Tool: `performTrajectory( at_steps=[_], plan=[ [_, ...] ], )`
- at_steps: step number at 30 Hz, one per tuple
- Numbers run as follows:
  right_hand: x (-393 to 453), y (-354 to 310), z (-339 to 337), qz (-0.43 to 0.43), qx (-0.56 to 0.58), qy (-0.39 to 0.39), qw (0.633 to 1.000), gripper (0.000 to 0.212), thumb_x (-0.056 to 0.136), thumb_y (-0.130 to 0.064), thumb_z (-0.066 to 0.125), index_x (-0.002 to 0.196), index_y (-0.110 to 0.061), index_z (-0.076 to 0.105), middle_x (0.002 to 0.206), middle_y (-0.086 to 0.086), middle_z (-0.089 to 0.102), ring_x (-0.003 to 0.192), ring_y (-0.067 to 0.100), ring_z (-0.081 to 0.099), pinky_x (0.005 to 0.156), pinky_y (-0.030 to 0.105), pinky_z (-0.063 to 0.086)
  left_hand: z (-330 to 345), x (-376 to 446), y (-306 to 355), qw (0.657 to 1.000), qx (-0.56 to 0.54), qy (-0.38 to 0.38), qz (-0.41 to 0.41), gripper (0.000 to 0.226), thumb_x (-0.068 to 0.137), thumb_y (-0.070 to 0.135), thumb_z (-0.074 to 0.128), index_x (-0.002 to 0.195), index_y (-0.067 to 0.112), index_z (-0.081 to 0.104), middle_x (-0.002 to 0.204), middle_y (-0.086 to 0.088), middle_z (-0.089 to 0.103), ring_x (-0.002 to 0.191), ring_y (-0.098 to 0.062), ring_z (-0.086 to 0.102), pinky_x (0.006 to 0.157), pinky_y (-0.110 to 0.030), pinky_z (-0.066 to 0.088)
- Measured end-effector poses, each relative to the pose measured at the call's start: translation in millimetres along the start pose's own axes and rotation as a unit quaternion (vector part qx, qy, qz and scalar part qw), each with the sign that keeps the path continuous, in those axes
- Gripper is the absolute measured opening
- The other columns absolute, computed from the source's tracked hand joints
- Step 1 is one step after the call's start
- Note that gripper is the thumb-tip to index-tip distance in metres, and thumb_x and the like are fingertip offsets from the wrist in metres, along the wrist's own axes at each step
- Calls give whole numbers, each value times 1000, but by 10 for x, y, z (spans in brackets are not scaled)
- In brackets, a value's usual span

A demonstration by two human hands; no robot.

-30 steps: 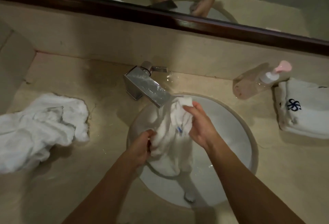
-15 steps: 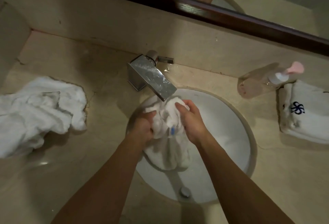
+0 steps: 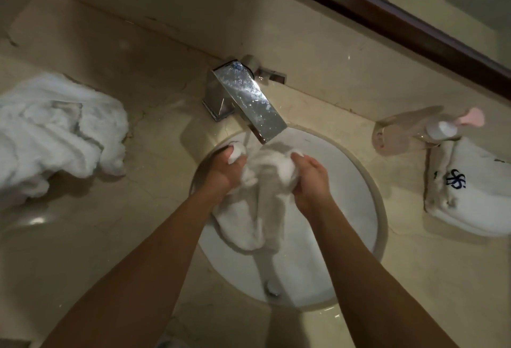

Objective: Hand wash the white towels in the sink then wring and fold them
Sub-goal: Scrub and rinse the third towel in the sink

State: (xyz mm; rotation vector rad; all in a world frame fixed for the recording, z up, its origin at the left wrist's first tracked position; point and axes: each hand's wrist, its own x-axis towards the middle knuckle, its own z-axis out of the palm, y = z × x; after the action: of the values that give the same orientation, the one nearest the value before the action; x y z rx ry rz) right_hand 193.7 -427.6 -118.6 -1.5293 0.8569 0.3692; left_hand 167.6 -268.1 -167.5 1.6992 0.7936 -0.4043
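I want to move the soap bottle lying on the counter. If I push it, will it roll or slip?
The pump bottle lies on its side, so it may roll if its body is round. Its pink pump head sticks out and would probably check the roll. The counter looks glossy, perhaps wet, so it could slide.

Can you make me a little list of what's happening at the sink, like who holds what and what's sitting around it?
left hand: grips one bunched end of the wet white towel
right hand: grips the other bunched end
towel: hangs down into the sink
faucet: spout over the towel
left of sink: crumpled white towel on the counter
right of sink: folded towel with blue logo
behind the folded towel: pump bottle with pink top
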Motion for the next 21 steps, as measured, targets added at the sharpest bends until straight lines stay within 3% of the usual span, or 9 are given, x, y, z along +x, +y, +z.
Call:
performTrajectory(
  at_steps=[4, 7, 9, 11, 13, 14, 17, 19, 21],
  plan=[
    [-223, 107, 434, -79, -92, -124, 985, 4, 98, -16, 62, 96, -15, 60, 89, 7, 65, 79, 17, 63, 74, 32, 55, 104, 12, 207, 998, -57, -23, -18, 29, 105, 26, 40, 111, 9, 62, 103, -14, 63, 100, -23, 57, 77, -27, 40],
    [-102, 112, 609, -173, -193, -23, 966, 9, 101, -16, 53, 94, -15, 57, 85, 2, 61, 78, 15, 57, 72, 31, 47, 231, -115, 281, 996, -83, -38, -13, 28, 105, 20, 36, 98, 16, 63, 100, -16, 67, 95, -26, 61, 76, -32, 46],
    [-30, 37, 722, -154, -184, 29, 970, 19, 100, -24, 51, 102, -7, 59, 94, 8, 65, 89, 25, 62, 79, 34, 48, 254, -193, 272, 984, -164, -48, -40, 27, 104, 29, 40, 101, 17, 64, 105, -14, 68, 96, -26, 64, 79, -33, 49],
    [-91, 58, 904, -177, -258, -22, 949, 34, 96, -31, 51, 109, -2, 64, 104, 17, 69, 99, 34, 65, 88, 42, 51, 170, -140, 238, 966, -238, -63, -74, 35, 106, 30, 35, 119, 12, 62, 113, -9, 64, 103, -25, 62, 84, -34, 50],
    [-196, 159, 998, -230, -344, -99, 905, 30, 100, -26, 50, 107, -2, 67, 107, 22, 68, 101, 38, 63, 91, 45, 50, 63, -60, 271, 936, -314, -86, -136, 33, 107, 29, 29, 106, 16, 60, 96, -1, 59, 87, -19, 57, 73, -29, 47],
    [-177, 175, 977, -240, -352, -84, 901, 29, 102, -24, 49, 107, -1, 67, 107, 23, 68, 99, 37, 63, 89, 43, 50, 46, -28, 269, 931, -318, -86, -159, 32, 107, 29, 31, 96, 17, 58, 86, -1, 58, 83, -19, 55, 67, -26, 45],
    [26, 176, 809, -171, -290, 41, 941, 21, 102, -20, 49, 113, -4, 58, 101, 17, 66, 95, 34, 61, 79, 36, 44, 126, -32, 229, 948, -259, -95, -157, 33, 102, 33, 46, 81, 13, 62, 76, -10, 63, 81, -26, 56, 69, -27, 47],
    [-86, 217, 828, -152, -231, -1, 961, 6, 101, -17, 52, 105, -12, 52, 86, 2, 61, 88, 26, 59, 78, 36, 46, 141, -18, 218, 937, -293, -114, -153, 35, 104, 32, 40, 106, 9, 66, 105, -20, 64, 100, -32, 58, 85, -33, 47],
    [-230, 280, 866, -185, -248, -61, 949, 5, 102, -18, 53, 100, -16, 48, 77, -9, 52, 75, 13, 54, 74, 32, 46, 87, -8, 256, 920, -335, -129, -159, 44, 107, 25, 28, 136, 1, 50, 123, -27, 56, 110, -34, 56, 98, -32, 42]
  ],
)
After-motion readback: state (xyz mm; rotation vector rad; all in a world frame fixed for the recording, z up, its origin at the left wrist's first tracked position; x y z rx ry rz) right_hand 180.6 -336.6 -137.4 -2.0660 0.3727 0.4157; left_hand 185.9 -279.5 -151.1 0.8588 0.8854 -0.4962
